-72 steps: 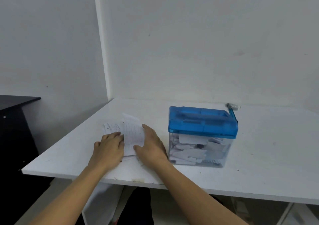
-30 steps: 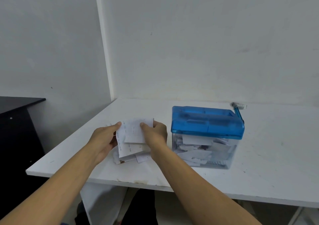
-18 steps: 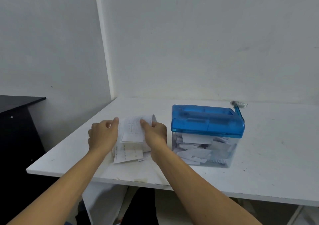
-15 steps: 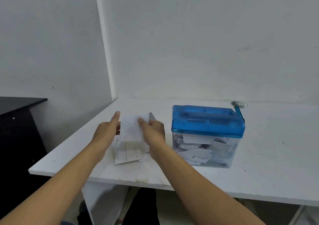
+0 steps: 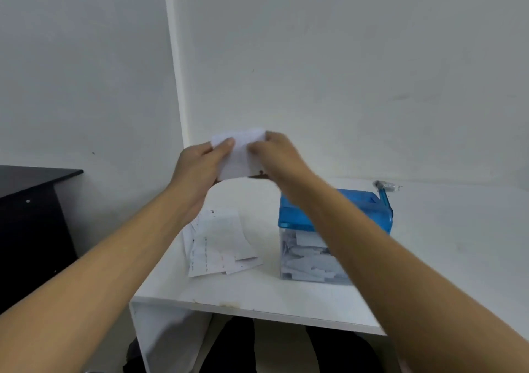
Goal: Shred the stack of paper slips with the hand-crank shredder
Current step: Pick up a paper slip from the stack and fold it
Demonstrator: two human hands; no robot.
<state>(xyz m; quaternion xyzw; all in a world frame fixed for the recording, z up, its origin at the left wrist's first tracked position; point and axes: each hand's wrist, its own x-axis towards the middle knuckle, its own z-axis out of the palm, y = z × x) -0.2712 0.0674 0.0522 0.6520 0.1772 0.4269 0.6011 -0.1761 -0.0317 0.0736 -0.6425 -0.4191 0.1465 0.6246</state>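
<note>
White walls behind; white table (image 5: 257, 292) across the lower frame, dark cabinet (image 5: 34, 200) at the left edge.

Head view, centre of frame: left hand (image 5: 197, 166) and right hand (image 5: 276, 155) up above the table, both pinching one paper slip (image 5: 240, 155) by its side edges, thumbs on the near face; blurred by motion. Below them, lower centre: stack of paper slips (image 5: 220, 243) lying loose and fanned on the table, touched by neither hand. Just right of the stack: hand-crank shredder (image 5: 293, 216), blue lid over a clear bin packed with cut paper, partly hidden by the right forearm. Crank (image 5: 383, 198) at its far right corner, handle upward.
</note>
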